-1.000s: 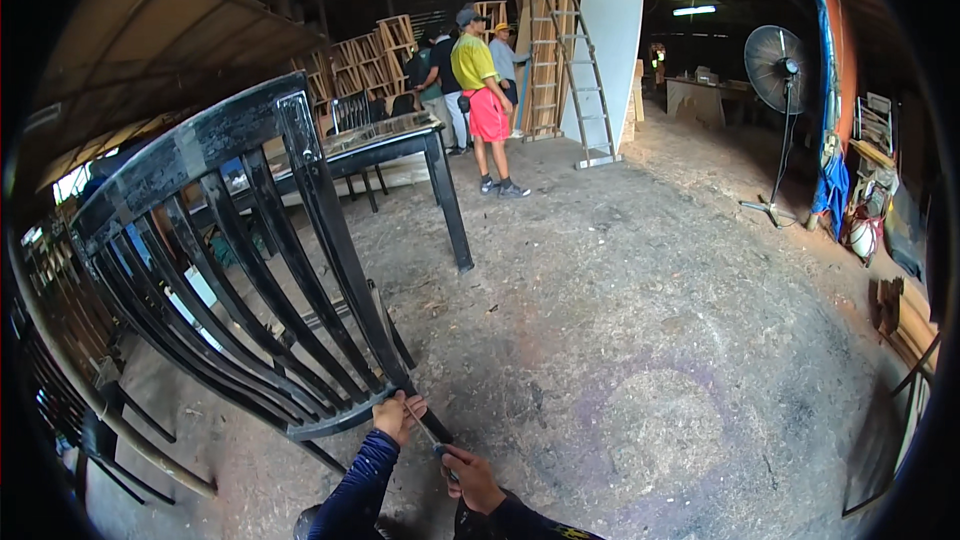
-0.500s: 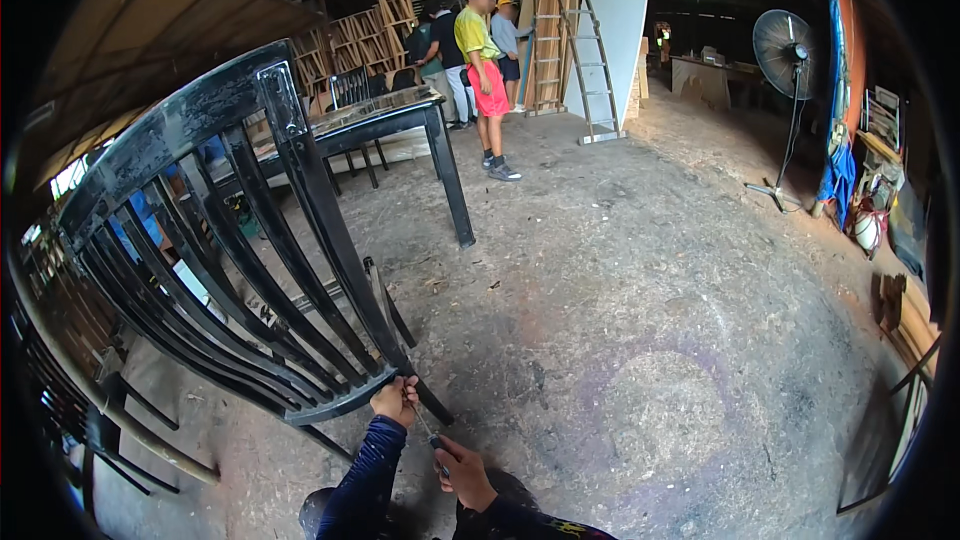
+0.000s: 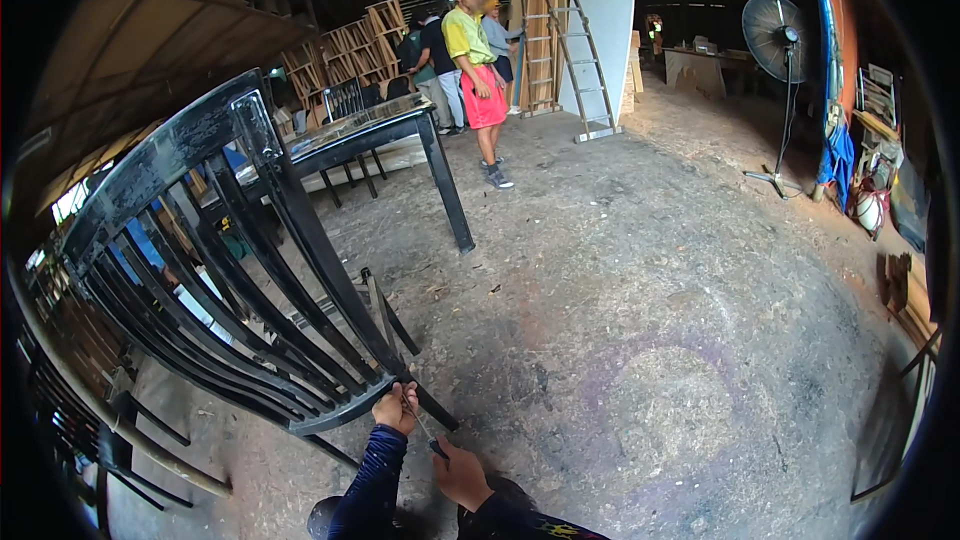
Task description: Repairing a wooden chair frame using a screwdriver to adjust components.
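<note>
A black slatted wooden chair (image 3: 320, 225) with scuffed, worn paint stands tilted in front of me on the left. At the lower corner of its backrest, where the rail meets the side post, my left hand (image 3: 394, 410) is closed, thumb and fingertips pinched together. Whatever lies between those fingertips is hidden. My right hand (image 3: 462, 476) grips the dark handle of a screwdriver (image 3: 428, 435), just below and to the right. Its thin metal shaft slants up to my left fingertips and the chair's corner.
A black table (image 3: 400, 125) stands behind the chair. Beyond it a person in a yellow shirt (image 3: 477, 50) stands near a stepladder (image 3: 572, 40); other people are farther back. A pedestal fan (image 3: 780, 50) is at right, and a long pole (image 3: 125, 425) slants along the left.
The view has shifted slightly, and the person in yellow has changed stance and arm position. Both my hands stay at the chair's corner with the screwdriver between them.
</note>
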Motion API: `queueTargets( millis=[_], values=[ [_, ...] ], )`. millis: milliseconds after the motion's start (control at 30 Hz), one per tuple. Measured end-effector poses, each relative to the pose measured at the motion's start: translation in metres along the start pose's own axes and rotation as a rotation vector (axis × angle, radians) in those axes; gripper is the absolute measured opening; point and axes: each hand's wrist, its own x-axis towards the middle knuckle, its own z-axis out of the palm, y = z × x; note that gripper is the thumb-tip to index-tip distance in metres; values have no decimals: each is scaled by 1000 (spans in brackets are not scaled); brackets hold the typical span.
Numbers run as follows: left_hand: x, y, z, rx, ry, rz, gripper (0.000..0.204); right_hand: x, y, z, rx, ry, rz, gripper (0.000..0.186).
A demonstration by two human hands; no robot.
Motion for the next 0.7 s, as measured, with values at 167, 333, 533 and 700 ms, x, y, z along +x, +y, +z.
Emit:
queueTargets(
  millis=[167, 333, 533, 700],
  values=[
    [-2, -4, 7, -47, 19, -15, 25, 6, -12, -24, 987, -68, 315, 42],
    [-4, -8, 12, -88, 15, 39, 24, 12, -10, -36, 1146, -374, 539, 42],
    [2, -10, 8, -57, 0, 53, 26, 15, -10, -23, 408, -62, -120, 42],
    [11, -8, 3, -155, 19, -3, 24, 8, -16, -29, 1542, -248, 706, 39]
  ],
)
